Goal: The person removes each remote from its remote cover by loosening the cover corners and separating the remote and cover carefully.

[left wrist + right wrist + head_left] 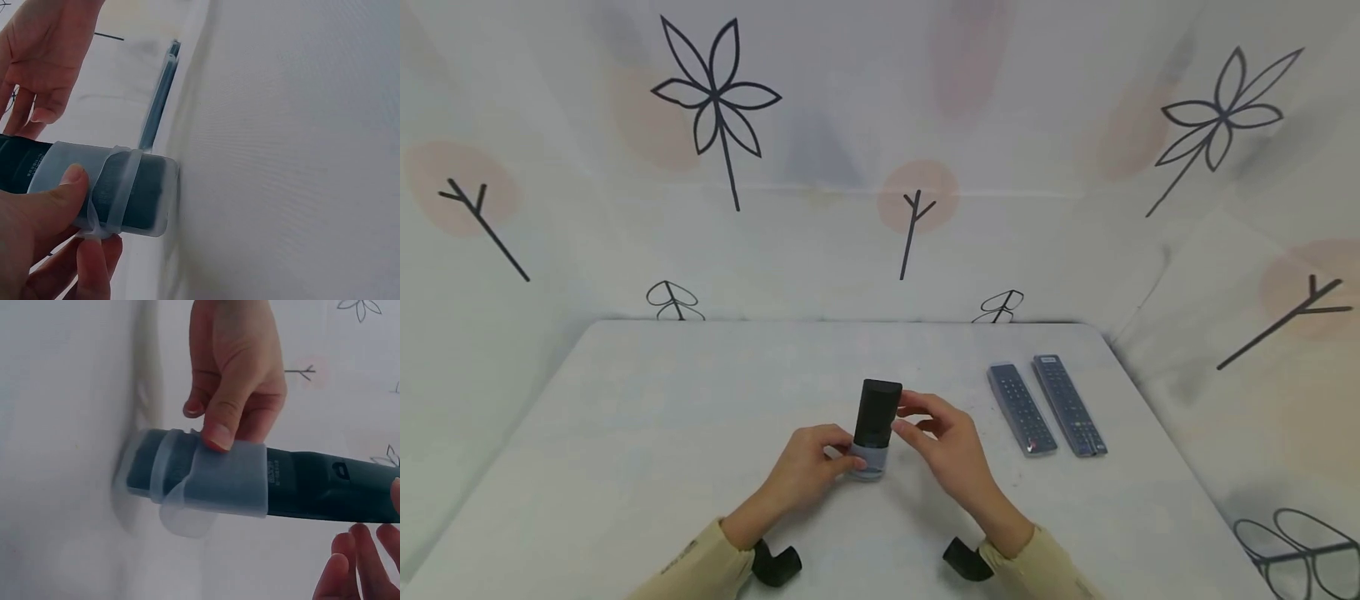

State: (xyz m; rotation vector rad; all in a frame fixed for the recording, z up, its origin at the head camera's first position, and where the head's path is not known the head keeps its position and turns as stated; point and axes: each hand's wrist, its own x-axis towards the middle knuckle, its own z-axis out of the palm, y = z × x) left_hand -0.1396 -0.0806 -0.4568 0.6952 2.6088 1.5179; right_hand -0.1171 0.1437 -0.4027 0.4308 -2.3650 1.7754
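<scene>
A dark remote control (877, 412) stands nearly upright over the table, its plain, buttonless side towards the head camera. A translucent silicone cover (231, 478) wraps its lower part, and a loose flap hangs from the cover in the right wrist view. My left hand (811, 467) pinches the covered lower end between thumb and fingers. Near the bare upper end, my right hand (951, 450) holds the remote's right edge with thumb and fingertips. The right fingers' contact behind the remote is partly hidden. In the left wrist view, the cover's rounded end is close to the table.
Two more remote controls, one shorter (1022, 410) and one longer (1070, 407), lie side by side on the right of the white table (662, 400). Behind it hangs a pale patterned cloth (835, 250). Black wrist mounts (777, 567) sit by the sleeves.
</scene>
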